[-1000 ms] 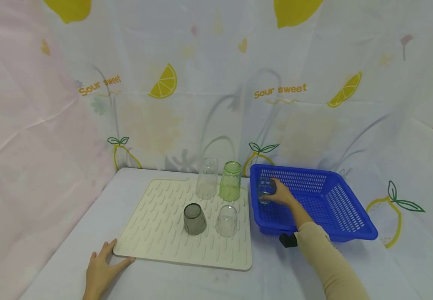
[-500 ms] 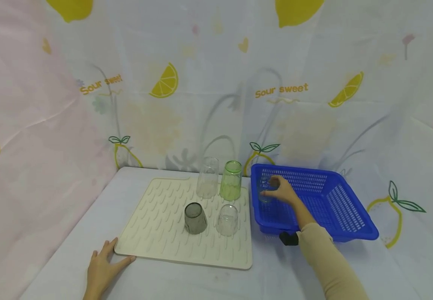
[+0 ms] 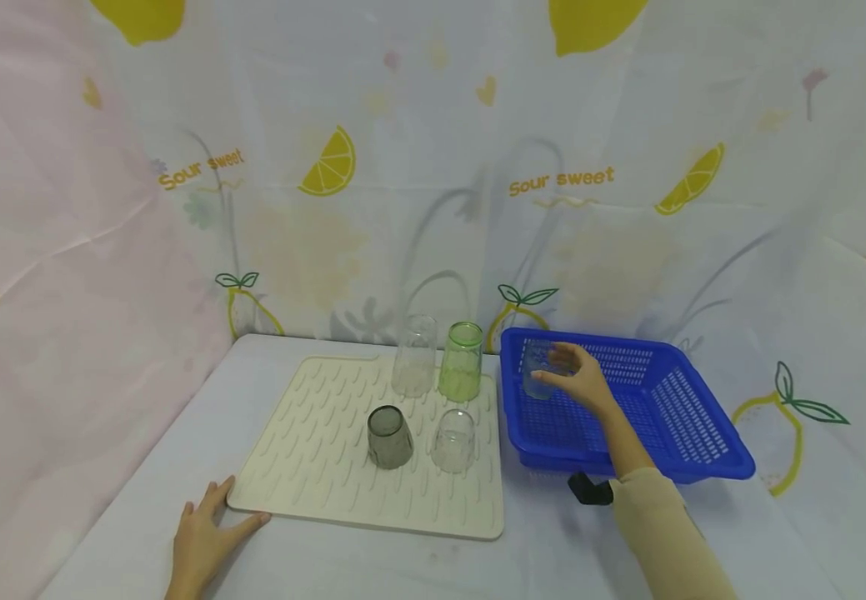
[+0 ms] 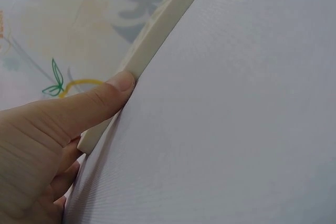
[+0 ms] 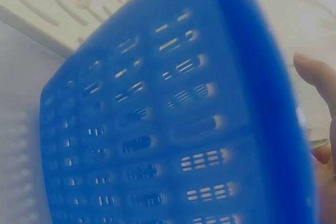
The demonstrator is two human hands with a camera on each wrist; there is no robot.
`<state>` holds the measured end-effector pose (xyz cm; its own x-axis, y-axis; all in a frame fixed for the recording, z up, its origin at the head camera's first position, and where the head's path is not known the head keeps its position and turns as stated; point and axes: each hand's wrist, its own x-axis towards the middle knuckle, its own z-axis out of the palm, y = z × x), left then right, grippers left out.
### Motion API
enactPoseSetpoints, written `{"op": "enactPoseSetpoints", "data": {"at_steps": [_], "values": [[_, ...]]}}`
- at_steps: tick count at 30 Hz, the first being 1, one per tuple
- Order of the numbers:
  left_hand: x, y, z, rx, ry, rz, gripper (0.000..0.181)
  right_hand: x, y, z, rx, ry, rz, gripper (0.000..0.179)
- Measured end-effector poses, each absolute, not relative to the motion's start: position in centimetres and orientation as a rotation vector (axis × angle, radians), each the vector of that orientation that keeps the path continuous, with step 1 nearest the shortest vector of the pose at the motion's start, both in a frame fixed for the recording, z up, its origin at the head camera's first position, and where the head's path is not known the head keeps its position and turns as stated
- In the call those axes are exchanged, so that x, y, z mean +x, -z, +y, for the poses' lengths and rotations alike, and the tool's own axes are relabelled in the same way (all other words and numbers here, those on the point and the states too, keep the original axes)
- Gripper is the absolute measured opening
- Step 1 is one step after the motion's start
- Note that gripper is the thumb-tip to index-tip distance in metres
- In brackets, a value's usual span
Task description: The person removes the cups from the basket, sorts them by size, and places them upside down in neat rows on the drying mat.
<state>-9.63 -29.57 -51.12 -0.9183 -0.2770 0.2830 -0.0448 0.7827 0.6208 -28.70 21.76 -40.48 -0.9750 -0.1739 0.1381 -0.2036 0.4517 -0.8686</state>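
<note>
My right hand point(image 3: 581, 380) is inside the blue plastic basket point(image 3: 631, 471), thumb and fingers around a clear drinking glass point(image 3: 535, 369) near the left wall. The right wrist view shows mostly that basket's slotted wall, with the fingertips point(image 5: 310, 69) at the right edge and little of the glass visible. My left hand point(image 3: 198, 542) grips the front left corner of a cream drying mat point(image 3: 305, 450). In the left wrist view its thumb point(image 4: 122, 83) lies against the mat's front edge, the other fingers round the corner.
On the mat stand a tall clear glass point(image 3: 414, 358), a green glass point(image 3: 460, 364), a short grey glass point(image 3: 389, 438) and a short clear glass point(image 3: 453, 443). A lemon-print cloth point(image 3: 417, 208) hangs behind the white table point(image 3: 372, 567).
My right hand has risen slightly and shifted right inside the basket, and the glass at its fingers has come up and right too. The left hand stays at the mat's corner.
</note>
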Motion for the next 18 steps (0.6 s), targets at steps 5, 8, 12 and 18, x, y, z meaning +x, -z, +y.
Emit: {"op": "enactPoseSetpoints", "data": {"at_steps": [5, 8, 12, 18], "values": [[-9.7, 51.3, -29.6, 0.245, 0.899, -2.623, 0.083, -27.7, 40.0, 21.9, 0.343, -1.623, -2.613, 0.079], [-9.8, 51.3, -29.6, 0.254, 0.905, -2.632, 0.084, -27.2, 39.6, 21.9, 0.350, -1.628, -2.588, 0.078], [-9.9, 51.4, -29.7, 0.268, 0.907, -2.641, 0.084, -26.4, 39.1, 22.0, 0.352, -1.659, -2.567, 0.077], [-9.8, 51.4, -29.7, 0.291, 0.891, -2.654, 0.084, -25.4, 38.5, 21.7, 0.371, -1.676, -2.562, 0.077]]}}
